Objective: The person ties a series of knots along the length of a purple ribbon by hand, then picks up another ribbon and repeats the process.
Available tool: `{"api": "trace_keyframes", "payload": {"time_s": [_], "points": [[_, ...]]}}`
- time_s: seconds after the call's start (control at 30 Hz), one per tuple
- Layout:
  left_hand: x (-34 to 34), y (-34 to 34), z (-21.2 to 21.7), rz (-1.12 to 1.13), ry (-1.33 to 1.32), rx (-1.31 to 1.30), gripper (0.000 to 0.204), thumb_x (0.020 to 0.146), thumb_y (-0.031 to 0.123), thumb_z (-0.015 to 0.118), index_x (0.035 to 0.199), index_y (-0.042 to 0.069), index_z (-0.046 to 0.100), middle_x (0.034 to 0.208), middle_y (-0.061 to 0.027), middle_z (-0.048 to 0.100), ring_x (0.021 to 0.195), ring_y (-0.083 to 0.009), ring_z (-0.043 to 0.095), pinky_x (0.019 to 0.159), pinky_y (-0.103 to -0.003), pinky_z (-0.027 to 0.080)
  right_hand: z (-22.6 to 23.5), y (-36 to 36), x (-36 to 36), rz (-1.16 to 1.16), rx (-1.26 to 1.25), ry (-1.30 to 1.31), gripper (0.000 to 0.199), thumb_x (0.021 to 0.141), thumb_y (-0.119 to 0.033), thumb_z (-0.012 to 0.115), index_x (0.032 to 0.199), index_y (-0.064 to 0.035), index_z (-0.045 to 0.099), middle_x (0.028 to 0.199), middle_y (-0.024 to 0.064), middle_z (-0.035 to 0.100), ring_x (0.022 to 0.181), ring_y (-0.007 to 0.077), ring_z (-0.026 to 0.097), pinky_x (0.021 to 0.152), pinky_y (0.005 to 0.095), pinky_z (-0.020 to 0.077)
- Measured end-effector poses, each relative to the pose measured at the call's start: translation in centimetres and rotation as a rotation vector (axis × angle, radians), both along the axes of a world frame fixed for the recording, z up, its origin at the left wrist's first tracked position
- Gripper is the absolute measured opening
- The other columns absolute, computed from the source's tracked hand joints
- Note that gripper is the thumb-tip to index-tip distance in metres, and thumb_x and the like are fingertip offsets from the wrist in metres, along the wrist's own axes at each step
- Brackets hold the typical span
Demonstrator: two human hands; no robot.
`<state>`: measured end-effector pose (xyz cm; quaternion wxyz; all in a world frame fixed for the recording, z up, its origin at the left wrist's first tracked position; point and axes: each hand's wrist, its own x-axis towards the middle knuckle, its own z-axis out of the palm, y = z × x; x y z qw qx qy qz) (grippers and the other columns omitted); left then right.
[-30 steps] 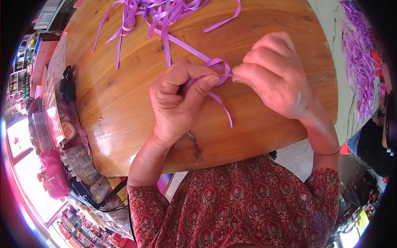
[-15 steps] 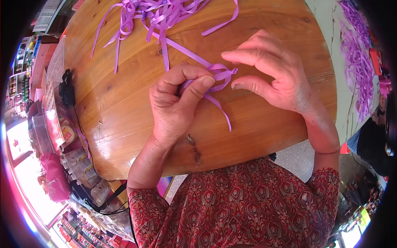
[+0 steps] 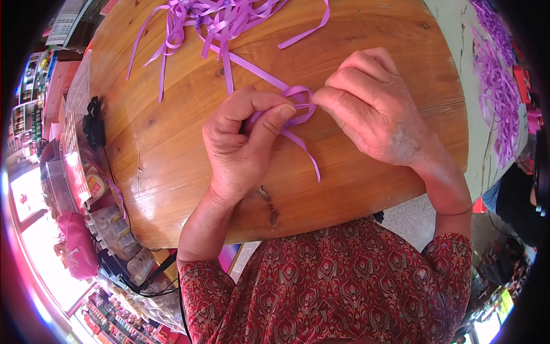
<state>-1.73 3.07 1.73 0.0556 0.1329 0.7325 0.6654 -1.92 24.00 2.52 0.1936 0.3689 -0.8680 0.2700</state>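
Observation:
A narrow purple ribbon [image 3: 300, 141] is looped between my two hands over the wooden table. My left hand [image 3: 243, 137] is closed, pinching the ribbon between thumb and forefinger. On the loop's right side, my right hand [image 3: 372, 106] has its thumb and forefinger pressed together on the ribbon; the fingers hide the end they grip. One tail hangs below the loop toward me. Another length runs up and away to the left, to a heap of purple ribbons [image 3: 235, 20] at the table's far side.
The round-edged wooden table [image 3: 355, 189] lies under both hands. Beyond its right edge, more purple ribbons [image 3: 495, 86] lie on a pale surface [image 3: 452, 34]. A black object with a cable [image 3: 93, 123] sits at the left edge, near a pink bag [image 3: 78, 246].
My right hand was open beside the ribbon's short end; its thumb and forefinger have now come together on the ribbon. My left hand keeps its pinch, almost unmoved.

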Motion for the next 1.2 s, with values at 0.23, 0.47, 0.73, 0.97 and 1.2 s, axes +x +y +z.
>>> {"api": "trace_keyframes", "payload": {"time_s": [0.23, 0.47, 0.73, 0.97, 1.2], "points": [[-0.1, -0.1, -0.5, 0.059, 0.072, -0.029, 0.003, 0.083, -0.002, 0.067, 0.084, 0.002, 0.067, 0.074, 0.0014, 0.057, 0.064, -0.0036, 0.048, 0.057, -0.018, 0.039, -0.4, 0.1, -0.3, 0.005, -0.028, 0.041, 0.018, 0.068, -0.006, 0.067, 0.085, -0.0020, 0.064, 0.077, 0.0036, 0.054, 0.073, 0.0211, 0.052, 0.073, 0.0352, 0.0406], [-0.1, -0.3, -0.1, 0.068, 0.106, -0.081, 0.004, 0.083, -0.002, 0.067, 0.084, 0.002, 0.066, 0.074, 0.0018, 0.057, 0.066, -0.0029, 0.047, 0.058, -0.017, 0.038, -0.7, 0.2, -0.5, 0.018, -0.086, 0.062, 0.020, 0.067, -0.003, 0.070, 0.086, -0.0024, 0.065, 0.075, 0.0028, 0.053, 0.072, 0.0201, 0.051, 0.071, 0.0340, 0.0399], [-0.1, -0.2, -0.3, 0.074, -0.167, 0.160, 0.004, 0.085, -0.001, 0.066, 0.086, 0.003, 0.065, 0.079, 0.0028, 0.061, 0.071, -0.0030, 0.050, 0.062, -0.018, 0.041, -0.8, 0.6, -1.3, 0.046, -0.135, -0.076, 0.021, 0.072, -0.007, 0.072, 0.093, -0.0043, 0.066, 0.080, 0.0039, 0.057, 0.074, 0.0206, 0.054, 0.071, 0.0330, 0.0425], [-0.2, -0.7, -0.4, 0.076, -0.278, 0.351, 0.002, 0.086, 0.003, 0.065, 0.088, 0.003, 0.065, 0.081, 0.0021, 0.062, 0.072, -0.0040, 0.052, 0.065, -0.019, 0.042, -1.0, 1.2, -1.8, -0.014, -0.283, -0.270, 0.027, 0.073, -0.006, 0.074, 0.098, -0.0024, 0.065, 0.090, 0.0078, 0.063, 0.083, 0.0228, 0.059, 0.072, 0.0322, 0.0483], [-0.3, -0.9, -0.6, 0.035, -0.347, 0.448, 0.003, 0.086, 0.003, 0.066, 0.089, 0.003, 0.065, 0.083, 0.0009, 0.063, 0.075, -0.0046, 0.054, 0.068, -0.019, 0.043, -0.9, 1.3, -1.6, 0.024, -0.210, -0.215, 0.025, 0.075, -0.004, 0.071, 0.100, -0.0016, 0.065, 0.089, 0.0079, 0.063, 0.081, 0.0204, 0.060, 0.071, 0.0290, 0.0480]]}}
